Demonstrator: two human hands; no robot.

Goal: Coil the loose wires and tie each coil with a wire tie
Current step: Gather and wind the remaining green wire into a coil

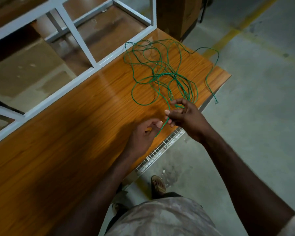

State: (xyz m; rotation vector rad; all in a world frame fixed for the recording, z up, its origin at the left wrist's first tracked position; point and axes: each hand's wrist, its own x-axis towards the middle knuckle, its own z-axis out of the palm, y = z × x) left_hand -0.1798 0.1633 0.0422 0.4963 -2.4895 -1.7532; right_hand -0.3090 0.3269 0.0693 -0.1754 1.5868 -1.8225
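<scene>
A green wire (160,72) is spread in loose loops on the table (75,125), just beyond the right hand (182,116), which is pinched on one end. The left hand (143,133), just beside, is half-curled; whether it grips cannot be told. The wire looks light and springy, best taken near that end.

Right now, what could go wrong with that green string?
The green wire lies in a loose tangle on the table, so pulling from the right hand might tighten it into knots. One end hangs off the table edge and could drag more down. No wire tie is in view.
</scene>
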